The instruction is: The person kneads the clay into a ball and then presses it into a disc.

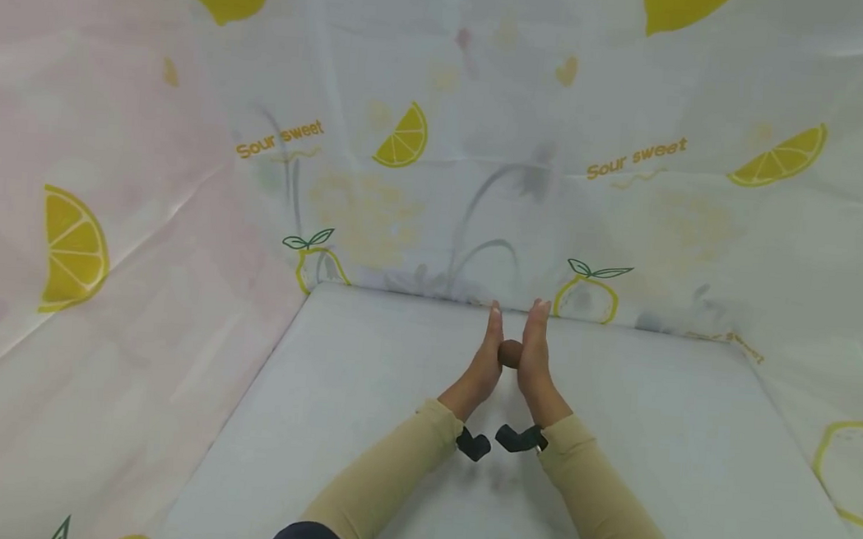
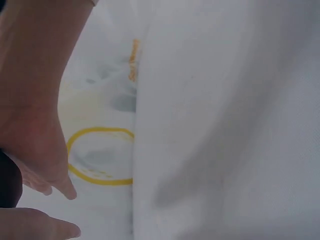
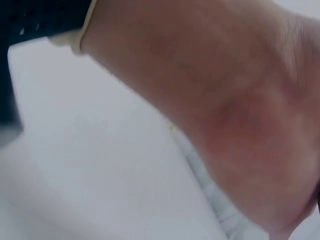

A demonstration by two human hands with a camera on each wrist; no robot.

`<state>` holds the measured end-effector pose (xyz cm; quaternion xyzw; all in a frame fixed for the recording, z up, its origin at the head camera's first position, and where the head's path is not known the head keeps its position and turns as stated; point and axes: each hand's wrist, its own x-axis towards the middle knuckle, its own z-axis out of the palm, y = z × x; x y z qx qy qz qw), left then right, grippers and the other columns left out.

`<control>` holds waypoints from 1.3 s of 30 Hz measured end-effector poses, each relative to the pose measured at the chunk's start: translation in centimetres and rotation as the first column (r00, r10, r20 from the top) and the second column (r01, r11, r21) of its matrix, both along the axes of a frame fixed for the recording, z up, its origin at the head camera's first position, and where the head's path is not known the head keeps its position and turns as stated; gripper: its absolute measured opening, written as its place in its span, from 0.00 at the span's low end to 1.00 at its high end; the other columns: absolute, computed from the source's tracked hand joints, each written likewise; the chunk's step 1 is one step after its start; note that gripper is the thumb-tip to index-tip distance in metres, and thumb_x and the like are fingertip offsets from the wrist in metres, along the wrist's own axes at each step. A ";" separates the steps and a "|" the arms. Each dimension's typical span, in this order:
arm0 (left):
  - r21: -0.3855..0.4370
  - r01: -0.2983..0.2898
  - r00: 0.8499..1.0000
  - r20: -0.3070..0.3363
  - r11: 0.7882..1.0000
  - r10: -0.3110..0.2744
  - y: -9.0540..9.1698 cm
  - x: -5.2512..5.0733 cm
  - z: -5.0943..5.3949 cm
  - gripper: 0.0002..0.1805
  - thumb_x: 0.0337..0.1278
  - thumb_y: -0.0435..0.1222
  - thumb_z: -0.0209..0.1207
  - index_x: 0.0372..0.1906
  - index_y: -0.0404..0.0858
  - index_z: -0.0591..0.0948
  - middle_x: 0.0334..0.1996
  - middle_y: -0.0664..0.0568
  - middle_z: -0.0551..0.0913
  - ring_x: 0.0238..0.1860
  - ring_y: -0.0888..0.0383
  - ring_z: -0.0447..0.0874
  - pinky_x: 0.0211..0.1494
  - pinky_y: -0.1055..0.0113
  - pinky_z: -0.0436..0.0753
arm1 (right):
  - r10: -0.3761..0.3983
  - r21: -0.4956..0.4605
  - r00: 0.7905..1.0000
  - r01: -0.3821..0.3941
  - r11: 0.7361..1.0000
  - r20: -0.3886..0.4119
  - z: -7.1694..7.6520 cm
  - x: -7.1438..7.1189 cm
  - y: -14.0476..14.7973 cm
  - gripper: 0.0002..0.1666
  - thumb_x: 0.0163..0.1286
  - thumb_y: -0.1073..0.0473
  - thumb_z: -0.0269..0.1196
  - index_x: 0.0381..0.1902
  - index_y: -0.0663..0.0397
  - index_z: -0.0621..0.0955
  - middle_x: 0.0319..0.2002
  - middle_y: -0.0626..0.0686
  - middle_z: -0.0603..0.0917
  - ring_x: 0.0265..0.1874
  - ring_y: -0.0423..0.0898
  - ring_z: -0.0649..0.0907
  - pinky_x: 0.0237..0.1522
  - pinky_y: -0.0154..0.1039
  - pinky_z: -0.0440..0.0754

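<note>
A small brown ball (image 1: 510, 353) sits between the two palms in the head view, above the white tabletop. My left hand (image 1: 483, 362) presses its palm to the ball's left side, fingers straight and pointing away from me. From the other side my right hand (image 1: 535, 354) faces it, flat and upright, palm touching the ball. The left wrist view shows a dark rounded shape (image 2: 7, 180) between the hands at the left edge. Skin of a wrist and palm fills much of the right wrist view; the ball cannot be made out clearly there.
The white tabletop (image 1: 366, 364) extends beneath both forearms. Behind and beside it hangs a pale sheet (image 1: 435, 212) printed with lemons and "Sour sweet". Dark wrist mounts (image 1: 518, 438) protrude inward near the sleeve cuffs.
</note>
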<state>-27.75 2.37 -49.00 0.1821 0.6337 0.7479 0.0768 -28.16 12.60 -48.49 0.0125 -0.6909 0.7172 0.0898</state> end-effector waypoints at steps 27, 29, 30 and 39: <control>-0.133 -0.140 0.989 0.030 0.981 0.145 -0.4 -1.4 -1.0 0.43 0.76 0.65 0.27 0.83 0.47 0.36 0.83 0.53 0.35 0.81 0.56 0.32 0.81 0.50 0.37 | 0.115 0.098 0.978 -0.099 0.990 -0.173 2.0 4.7 -2.1 0.37 0.85 0.54 0.30 0.80 0.66 0.33 0.82 0.61 0.39 0.81 0.51 0.40 0.79 0.52 0.37; -0.136 -0.116 0.993 0.021 0.984 0.120 -0.4 -1.3 -1.2 0.43 0.76 0.65 0.25 0.83 0.45 0.35 0.83 0.54 0.33 0.81 0.56 0.31 0.81 0.50 0.37 | 0.096 0.082 0.980 -0.083 0.993 -0.174 2.5 4.6 -2.0 0.37 0.84 0.54 0.31 0.80 0.65 0.34 0.82 0.59 0.39 0.81 0.50 0.40 0.79 0.51 0.36; -0.139 -0.105 0.994 0.021 0.985 0.109 -0.3 -1.2 -1.2 0.43 0.76 0.65 0.25 0.83 0.45 0.34 0.82 0.54 0.33 0.81 0.57 0.30 0.81 0.51 0.37 | 0.089 0.074 0.980 -0.077 0.994 -0.176 2.7 4.5 -1.9 0.37 0.84 0.53 0.31 0.80 0.64 0.34 0.82 0.59 0.40 0.81 0.49 0.39 0.79 0.51 0.36; -0.144 -0.018 0.999 0.041 0.989 0.024 -0.4 -0.4 -0.7 0.44 0.76 0.65 0.20 0.82 0.42 0.34 0.82 0.52 0.32 0.81 0.56 0.27 0.80 0.49 0.34 | 0.005 0.080 0.989 0.007 0.997 -0.144 0.3 0.4 -0.3 0.44 0.83 0.35 0.31 0.83 0.52 0.36 0.83 0.48 0.43 0.80 0.39 0.40 0.79 0.46 0.36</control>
